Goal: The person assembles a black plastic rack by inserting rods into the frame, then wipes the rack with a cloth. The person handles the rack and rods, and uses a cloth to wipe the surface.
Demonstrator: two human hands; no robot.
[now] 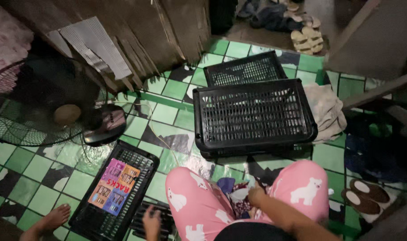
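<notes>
Two black crates (253, 115) on green tiled floor (165, 114), fan (42, 102) nearby; left hand (151, 222) spread on rack (112, 192), right hand (256, 195) pinching cloth (241, 196)

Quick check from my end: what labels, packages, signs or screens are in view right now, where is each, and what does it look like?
Paper label: lies flat on the black plastic rack panel at lower left, on the green tiled floor; rectangular, with pink, orange, purple and blue blocks and small product pictures.
Left hand: rests just right of that panel, on another black panel piece, off the label.
No screens, signs or other packages show.
</notes>
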